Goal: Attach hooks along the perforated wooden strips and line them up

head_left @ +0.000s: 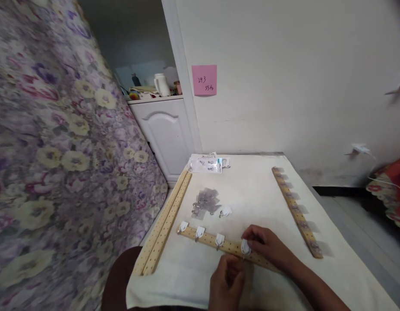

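The perforated wooden strip (225,246) is lying flat on the white table (251,190), near its front edge, with its long axis running from ten o'clock to four o'clock. The right hand (267,248) is pinching a white hook (245,247) against the strip, fingers clamped on it. The left hand (227,280), at six o'clock of that hook, is curling its fingers together by the strip's near edge; whether it is gripping anything cannot be told. Three more hooks (200,232) are sitting along the strip toward ten o'clock.
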A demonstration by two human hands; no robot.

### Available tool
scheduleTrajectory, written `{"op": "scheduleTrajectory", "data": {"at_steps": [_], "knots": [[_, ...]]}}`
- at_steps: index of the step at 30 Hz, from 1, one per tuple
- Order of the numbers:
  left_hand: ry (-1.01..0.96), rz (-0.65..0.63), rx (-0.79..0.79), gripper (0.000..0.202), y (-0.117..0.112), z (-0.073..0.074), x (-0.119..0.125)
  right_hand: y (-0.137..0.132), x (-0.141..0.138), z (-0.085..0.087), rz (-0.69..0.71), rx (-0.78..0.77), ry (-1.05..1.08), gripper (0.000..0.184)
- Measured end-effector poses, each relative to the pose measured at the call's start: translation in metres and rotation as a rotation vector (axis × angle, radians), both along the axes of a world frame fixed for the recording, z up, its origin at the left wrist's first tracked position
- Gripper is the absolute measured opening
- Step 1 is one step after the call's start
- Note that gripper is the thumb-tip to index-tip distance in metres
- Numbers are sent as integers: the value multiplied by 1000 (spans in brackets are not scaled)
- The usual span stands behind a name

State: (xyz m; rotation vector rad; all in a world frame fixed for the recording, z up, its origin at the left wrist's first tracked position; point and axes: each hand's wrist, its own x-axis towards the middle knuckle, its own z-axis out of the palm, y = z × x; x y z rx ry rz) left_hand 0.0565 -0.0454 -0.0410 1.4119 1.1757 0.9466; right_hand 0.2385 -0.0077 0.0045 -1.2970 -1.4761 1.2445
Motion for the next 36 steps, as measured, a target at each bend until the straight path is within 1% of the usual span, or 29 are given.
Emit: {"op": "scheduleTrajectory", "data": {"at_steps": [2,4,6,8,12,15,19,23,27,31,36], "knots": [[185,-42,144,4,0,-1,-6,4,3,-5,-15,-1,-35,13],[337,-106,329,8,2,-3,-12,7,3,-13,-9,-8,-61,13],[429,-163,489,13,3,-5,-15,10,3,-19,1,-14,-77,13],[491,-204,565,15,4,-5,-16,12,1,-24,15,-17,-76,13],[566,-245,583,15,6,3,-14,13,0,-27,24,-3,-119,15],[592,-249,576,15,8,8,-13,13,-1,-28,33,-3,-155,16],[631,-243,587,15,8,6,-13,13,-2,-31,30,-7,-173,15],[652,-255,573,15,8,3,-14,12,-4,-27,10,6,-234,15],[645,-258,576,16,7,6,-15,10,-5,-23,-12,22,-271,16],[615,-262,571,16,6,9,-15,9,-6,-25,-24,16,-275,16],[618,-270,574,16,6,7,-16,9,-8,-26,-10,27,-273,19]]}}
